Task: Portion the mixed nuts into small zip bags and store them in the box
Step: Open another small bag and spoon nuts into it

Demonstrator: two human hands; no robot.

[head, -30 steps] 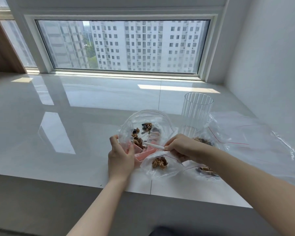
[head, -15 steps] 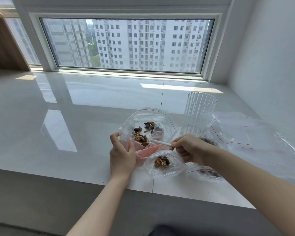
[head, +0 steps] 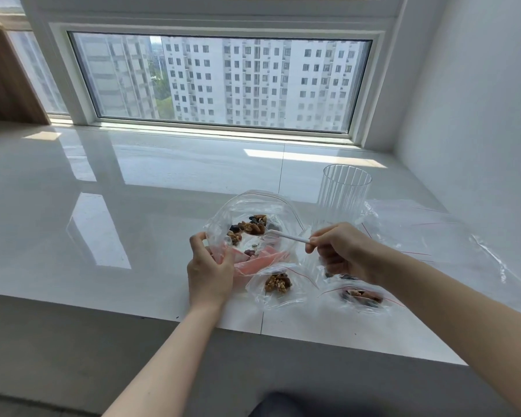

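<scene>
It looked like a high-rise flat: a wide window (head: 217,82) across the top of the frame showed apartment towers (head: 253,85) outside, above a glossy white sill (head: 133,182), with a wooden panel (head: 3,79) at upper left.

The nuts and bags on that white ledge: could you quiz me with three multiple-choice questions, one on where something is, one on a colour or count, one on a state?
1. Where does the ribbed clear cup stand?
A. beyond the right hand
B. left of the left hand
C. on the floor

2. What colour is the spoon?
A. black
B. white
C. green

3. What is the left hand doing?
A. lying flat on the ledge
B. pointing at the window
C. gripping the big open bag

Answers:
1. A: the ribbed clear cup rises behind the right hand.
2. B: the spoon has a white handle.
3. C: the left hand curls round the edge of the big open bag, which holds mixed nuts.
</scene>
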